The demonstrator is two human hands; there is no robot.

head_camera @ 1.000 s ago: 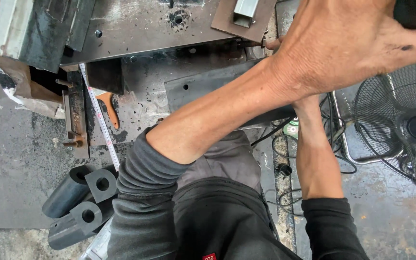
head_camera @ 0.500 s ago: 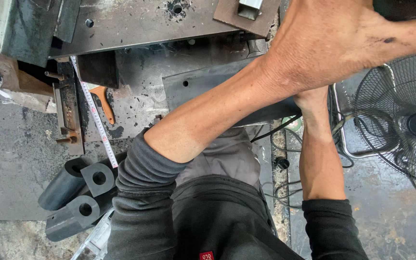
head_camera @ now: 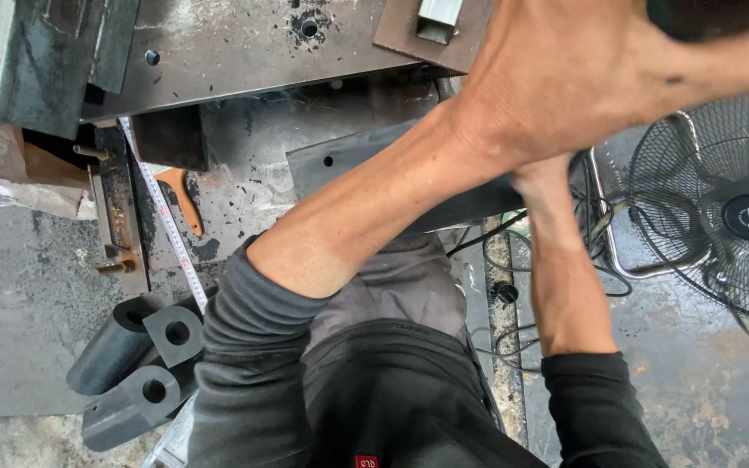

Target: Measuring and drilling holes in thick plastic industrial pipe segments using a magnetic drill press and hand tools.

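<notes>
My left arm crosses from its grey sleeve at lower left to the upper right. My left hand (head_camera: 582,78) is big and close to the camera; I see only its back, and its fingers run out of the top edge beside something dark (head_camera: 721,13). My right forearm (head_camera: 565,277) rises from the black sleeve at lower right, and its hand is hidden under my left hand. Below both arms lies a dark metal plate (head_camera: 348,160) with a small hole.
A steel bench plate (head_camera: 244,43) with holes fills the top, with a brown plate and square tube (head_camera: 426,26) on it. A tape measure (head_camera: 166,225) and an orange-handled tool (head_camera: 185,204) lie left. Black rubber blocks (head_camera: 145,394) sit lower left. A fan (head_camera: 721,208) and cables (head_camera: 513,286) are at right.
My left hand has shifted slightly right and up in the view, filling more of the corner. The arms stay crossed and the things on the floor have not moved.
</notes>
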